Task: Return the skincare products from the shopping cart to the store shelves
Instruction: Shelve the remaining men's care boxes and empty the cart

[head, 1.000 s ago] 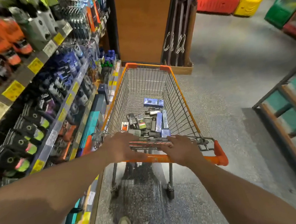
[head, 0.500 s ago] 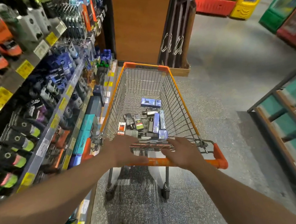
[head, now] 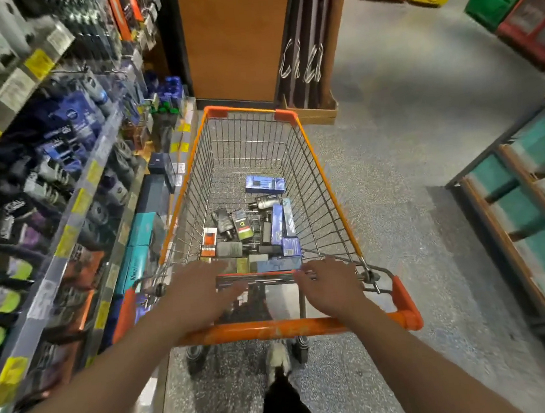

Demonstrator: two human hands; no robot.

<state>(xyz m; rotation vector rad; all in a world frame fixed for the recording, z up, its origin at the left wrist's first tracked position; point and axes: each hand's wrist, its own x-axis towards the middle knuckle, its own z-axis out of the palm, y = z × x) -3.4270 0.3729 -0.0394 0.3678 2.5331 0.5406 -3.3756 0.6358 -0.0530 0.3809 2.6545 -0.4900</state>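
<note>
The skincare products (head: 250,230) lie heaped on the wire floor of the shopping cart (head: 327,183), lower centre of the frame – small card boxes, blue, black and one orange, with a few dark glossy bottles among them. The pile sits just beyond and below both hands, its nearest boxes right under the fingertips; the blue boxes (head: 283,221) run lengthwise away up the frame, nearer the right hand (head: 330,287). That hand and the left hand (head: 200,297) hover flat over the basket's near rim, past the orange handle bar (head: 273,330), fingers straight, grasping nothing. The store shelves (head: 69,175) – packed tubes and bottles behind yellow price tags – fill the frame's left side, just beside the cart and nearer the left hand, so restocking probably reaches that way
</note>
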